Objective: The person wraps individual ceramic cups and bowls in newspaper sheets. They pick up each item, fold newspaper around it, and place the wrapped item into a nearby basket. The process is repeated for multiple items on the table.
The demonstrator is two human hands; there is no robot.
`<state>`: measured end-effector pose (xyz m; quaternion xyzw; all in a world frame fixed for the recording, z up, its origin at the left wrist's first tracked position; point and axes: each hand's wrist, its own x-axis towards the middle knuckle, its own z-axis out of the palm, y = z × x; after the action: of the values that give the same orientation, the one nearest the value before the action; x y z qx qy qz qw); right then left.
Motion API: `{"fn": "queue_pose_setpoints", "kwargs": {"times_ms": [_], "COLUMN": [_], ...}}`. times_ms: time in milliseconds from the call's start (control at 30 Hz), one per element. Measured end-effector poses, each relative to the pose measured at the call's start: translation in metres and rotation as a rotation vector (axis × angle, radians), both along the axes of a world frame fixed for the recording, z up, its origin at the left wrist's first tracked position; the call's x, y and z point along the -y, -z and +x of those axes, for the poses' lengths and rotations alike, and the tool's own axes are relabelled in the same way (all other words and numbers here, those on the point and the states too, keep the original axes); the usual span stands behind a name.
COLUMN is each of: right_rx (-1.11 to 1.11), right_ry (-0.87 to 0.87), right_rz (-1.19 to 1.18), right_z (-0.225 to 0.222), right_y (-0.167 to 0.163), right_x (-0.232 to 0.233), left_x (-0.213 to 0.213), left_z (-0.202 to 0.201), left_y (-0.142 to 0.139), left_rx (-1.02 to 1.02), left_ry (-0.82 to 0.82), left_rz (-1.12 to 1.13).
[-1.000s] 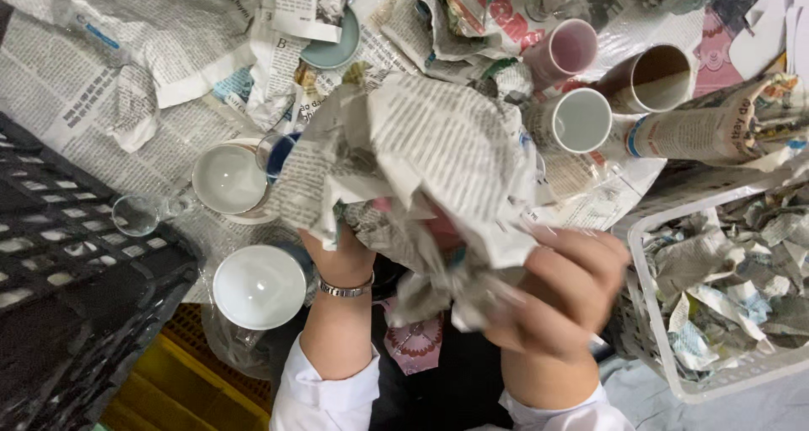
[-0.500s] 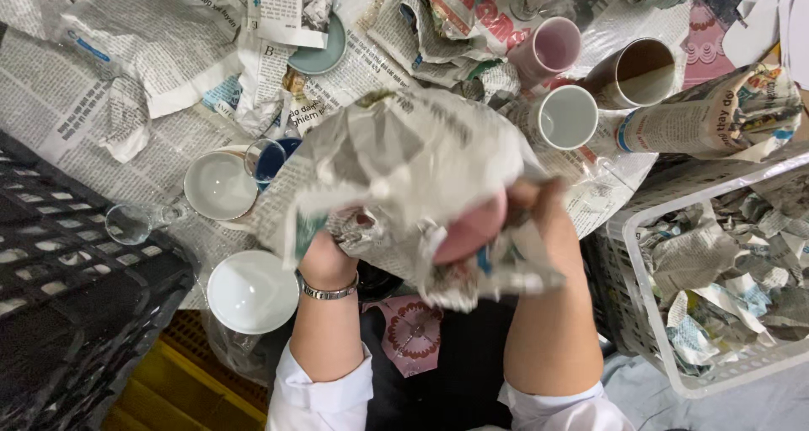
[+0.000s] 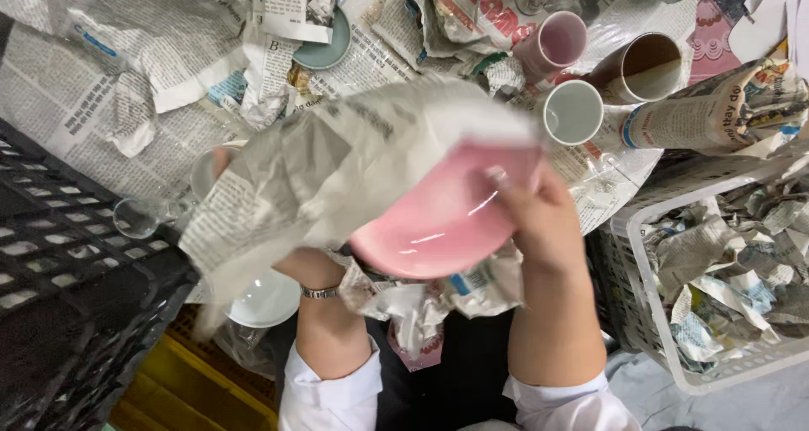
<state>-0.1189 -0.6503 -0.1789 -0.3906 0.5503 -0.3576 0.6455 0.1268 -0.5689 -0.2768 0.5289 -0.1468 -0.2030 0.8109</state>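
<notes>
**Pink bowl comes out of the paper**

Half a second ago the newspaper was bunched up around the bowl and only a bit of pink showed. Now the paper has been pulled back to the left, and most of the inside of the pink bowl (image 3: pixel 438 220) can be seen.

The right hand (image 3: pixel 539 220) grips the bowl by its right rim, with the thumb on the inside edge. The bowl is tilted and held up in the air, above the person's lap.

The left hand (image 3: pixel 253 195) is mostly hidden under the big sheet of newspaper (image 3: pixel 337 161). It seems to be holding the paper up, but the fingers cannot be seen. A bracelet (image 3: pixel 320 292) sits on the left wrist. More crumpled paper hangs under the bowl.

Just below the left hand is a white bowl (image 3: pixel 265 300). Left of it is a clear glass cup (image 3: pixel 139 218), and further left a black crate (image 3: pixel 67 296).

Above the right hand, on the worktop (image 3: pixel 76 85) covered with newspaper, lie a white cup (image 3: pixel 573 111), a pink cup (image 3: pixel 556 43) and a brown cup (image 3: pixel 645 64). To the right of the right hand stands a white basket (image 3: pixel 666 338) full of crumpled paper.
</notes>
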Motion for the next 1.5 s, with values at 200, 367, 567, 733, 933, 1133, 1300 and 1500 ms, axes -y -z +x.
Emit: {"fn": "queue_pose_setpoints", "kwargs": {"times_ms": [200,367,567,733,933,1133,1300,1500], "right_rx": [0.639,0.396,0.276,-0.005,-0.187,-0.481,-0.781,-0.665], "right_ry": [0.328,0.34,0.074,-0.057,-0.011,-0.083,-0.13,-0.336], "right_rz": [-0.228,-0.451,-0.354,-0.147,0.147,-0.009,-0.637,-1.193], "right_z": [0.0,-0.005,0.033,0.106,0.127,0.125,0.103,0.018], "right_y": [-0.022,-0.022,-0.001,0.036,0.032,0.027,-0.008,-0.066], "right_x": [0.017,0.034,0.11,0.176,0.182,0.187,0.156,-0.021], "left_x": [-0.004,-0.006,-0.002,-0.008,-0.005,-0.004,0.003,-0.013], "left_z": [0.03,0.026,0.026,0.036,0.028,0.024,0.026,0.009], "left_y": [-0.025,-0.041,-0.039,-0.038,-0.044,-0.047,-0.059,-0.084], "left_rx": [0.463,0.042,0.049,0.123,0.404,-0.066,0.147,-0.071], "left_ry": [-0.335,-0.474,-0.589,-0.574,-0.572,-0.401,-0.197,0.125], "left_rz": [0.341,-0.096,0.148,0.13,0.242,-0.019,-0.012,-0.117]}}
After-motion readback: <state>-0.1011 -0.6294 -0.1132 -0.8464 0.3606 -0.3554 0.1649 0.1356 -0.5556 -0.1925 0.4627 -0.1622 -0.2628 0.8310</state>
